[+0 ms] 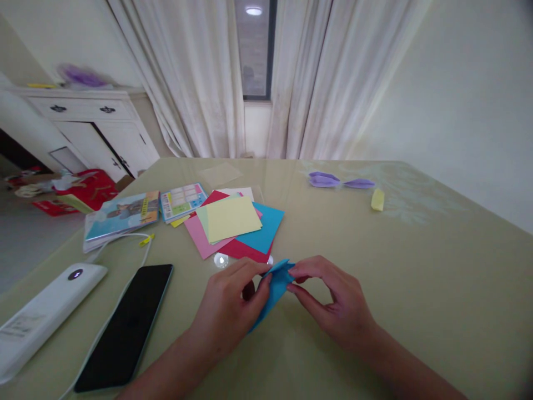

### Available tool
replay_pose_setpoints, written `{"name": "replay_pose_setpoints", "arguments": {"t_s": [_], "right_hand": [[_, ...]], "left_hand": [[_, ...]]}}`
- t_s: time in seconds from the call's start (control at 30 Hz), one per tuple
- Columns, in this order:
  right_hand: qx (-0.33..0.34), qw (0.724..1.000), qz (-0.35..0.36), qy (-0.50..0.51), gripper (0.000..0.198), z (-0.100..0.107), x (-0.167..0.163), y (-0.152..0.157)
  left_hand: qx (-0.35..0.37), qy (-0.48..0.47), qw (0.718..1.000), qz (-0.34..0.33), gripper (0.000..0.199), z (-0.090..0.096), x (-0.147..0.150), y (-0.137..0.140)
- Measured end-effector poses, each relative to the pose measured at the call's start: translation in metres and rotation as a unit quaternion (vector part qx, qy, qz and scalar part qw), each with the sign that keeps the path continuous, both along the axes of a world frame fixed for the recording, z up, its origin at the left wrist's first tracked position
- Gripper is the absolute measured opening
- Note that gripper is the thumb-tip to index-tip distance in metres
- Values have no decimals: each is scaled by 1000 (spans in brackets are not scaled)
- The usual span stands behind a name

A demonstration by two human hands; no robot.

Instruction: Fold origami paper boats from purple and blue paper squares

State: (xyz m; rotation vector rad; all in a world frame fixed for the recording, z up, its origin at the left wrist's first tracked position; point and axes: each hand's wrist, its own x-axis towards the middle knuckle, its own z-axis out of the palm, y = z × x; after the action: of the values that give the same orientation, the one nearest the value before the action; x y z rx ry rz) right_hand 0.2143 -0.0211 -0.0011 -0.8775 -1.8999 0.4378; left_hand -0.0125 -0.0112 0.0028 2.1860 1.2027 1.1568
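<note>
A small, folded piece of bright blue paper [276, 288] is held above the glossy, pale olive counter [416, 311], between the two bare hands and in front of a fanned pile of coloured paper sheets [233, 218]. Its left side is pinched between the thumb and fingers of the left hand [233, 300], by which part of the sheet is covered; its upper right edge is pinched by the fingertips of the right hand [339, 297]. The inner folds cannot be made out. In the pile, the lower sheets are largely hidden by a pale yellow one on top. Of two clear, round discs [221, 260] at its near edge, one is mostly concealed by the left hand. At left, a long, white, rounded device [50, 314] is cut off by the frame, and its printed marking is illegible; beside it lies a black-screened phone [127, 328], past which a thin white cable [146, 254] is run out of view. Both forearms are cropped below.
</note>
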Motion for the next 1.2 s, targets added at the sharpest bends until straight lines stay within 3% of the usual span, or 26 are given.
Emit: {"name": "replay_pose_setpoints", "arguments": {"t_s": [0.6,0.77,0.9,1.07,1.2], "right_hand": [[13,1000,10,4,32,5,-5,-3],[11,1000,20,0,33,4,-8,-4],[13,1000,10,23,37,0,-11,-6],[-85,990,23,114,40,-7,-12,-7],[-126,985,24,113,32,-7,-13,-5]], "left_hand": [[-13,-10,999,-36,23,3,2,-2],[98,38,994,-17,28,-5,2,-1],[136,70,987,-56,37,-11,1,-1],[111,37,992,-50,33,-16,1,-2],[125,47,990,-42,39,-17,3,-2]]}}
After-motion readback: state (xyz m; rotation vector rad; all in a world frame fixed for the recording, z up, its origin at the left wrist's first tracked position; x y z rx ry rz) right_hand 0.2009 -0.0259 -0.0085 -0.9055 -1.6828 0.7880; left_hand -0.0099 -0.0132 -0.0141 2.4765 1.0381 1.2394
